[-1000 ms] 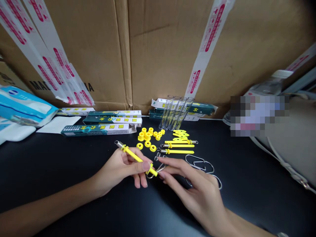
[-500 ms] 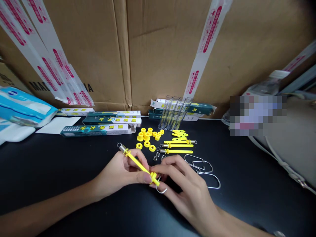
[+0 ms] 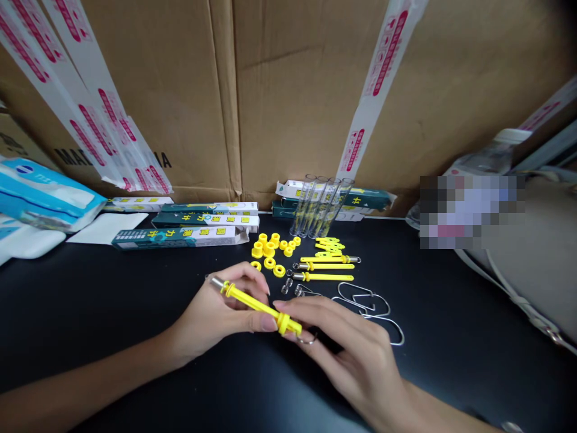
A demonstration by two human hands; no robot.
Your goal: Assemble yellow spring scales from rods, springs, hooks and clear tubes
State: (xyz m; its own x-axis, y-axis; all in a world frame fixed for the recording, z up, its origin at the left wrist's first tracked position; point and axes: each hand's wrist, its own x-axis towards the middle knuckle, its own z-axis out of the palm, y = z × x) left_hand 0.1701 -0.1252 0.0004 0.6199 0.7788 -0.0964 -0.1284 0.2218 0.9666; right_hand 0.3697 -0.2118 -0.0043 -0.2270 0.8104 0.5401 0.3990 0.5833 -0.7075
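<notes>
From where I stand: person's left hand [image 3: 223,311] has the yellow rod [image 3: 252,303] clamped, thumb laid along its near side, rod tilted with its silver spring end [image 3: 217,282] up at the left. Right hand [image 3: 358,340] has thumb and index closed on the lower end, at the yellow collar [image 3: 283,323]; a small wire hook [image 3: 308,341] curves out there by the thumb. How far the hook is seated, can't tell. All of it is held above the black table [image 3: 211,385], short of the yellow rings [image 3: 279,271]. Similar rods [image 3: 331,278] lie beyond the right hand; larger wire hooks [image 3: 388,308] just beside it.
</notes>
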